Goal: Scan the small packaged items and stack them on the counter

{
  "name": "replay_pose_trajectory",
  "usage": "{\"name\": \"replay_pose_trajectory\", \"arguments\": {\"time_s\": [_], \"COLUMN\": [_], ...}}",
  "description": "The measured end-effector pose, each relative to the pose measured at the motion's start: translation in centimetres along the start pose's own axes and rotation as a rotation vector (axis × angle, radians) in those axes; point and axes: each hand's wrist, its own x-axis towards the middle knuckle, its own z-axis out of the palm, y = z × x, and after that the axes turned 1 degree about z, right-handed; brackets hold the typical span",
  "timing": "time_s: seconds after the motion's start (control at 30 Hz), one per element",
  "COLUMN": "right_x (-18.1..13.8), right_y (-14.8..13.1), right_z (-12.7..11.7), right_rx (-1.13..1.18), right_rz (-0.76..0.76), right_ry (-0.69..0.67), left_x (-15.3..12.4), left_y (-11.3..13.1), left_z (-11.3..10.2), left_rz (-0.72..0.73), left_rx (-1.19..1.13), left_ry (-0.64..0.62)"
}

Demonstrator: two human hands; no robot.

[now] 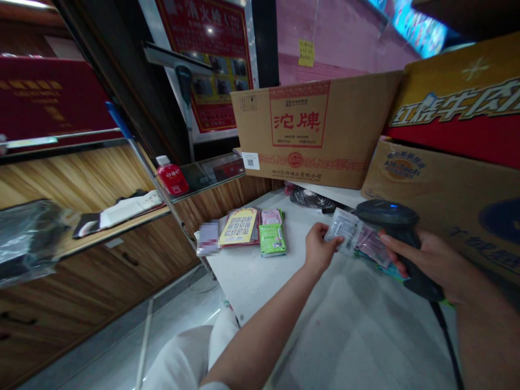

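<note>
My left hand [320,248] pinches the near-left edge of a small clear plastic packet [344,230] that has a white printed label. In my right hand [436,257] is a black handheld barcode scanner [388,214], its head lit by a small blue light and tilted over the packet. A pinkish packet [371,245] shows beneath the scanner, partly hidden by it and my fingers. Left of my hands, a green packet [272,240] and a pink packet [271,217] lie on the white table [264,287], beside a stack of booklets with a yellow cover [239,227].
Behind the table stand a brown carton with red print [317,130] and more stacked boxes [442,189] at right. A red bottle [173,176] sits on the left ledge. The scanner's cable [447,338] hangs down at right. A blue-topped pole [134,141] leans at left.
</note>
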Motion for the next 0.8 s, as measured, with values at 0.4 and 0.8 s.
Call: {"name": "replay_pose_trajectory", "arguments": {"time_s": [0.4, 0.8], "right_x": [-0.1, 0.0], "right_y": [0.5, 2.2], "right_z": [6.8, 7.4], "right_rx": [-0.122, -0.321], "right_rz": [-0.092, -0.114], "right_ry": [-0.229, -0.402], "left_x": [-7.1, -7.3], "left_y": [-2.0, -2.2], "left_z": [-15.0, -15.3], "left_rz": [0.049, 0.064], "left_rx": [-0.163, -0.165], "left_ry": [0.355, 0.402]}}
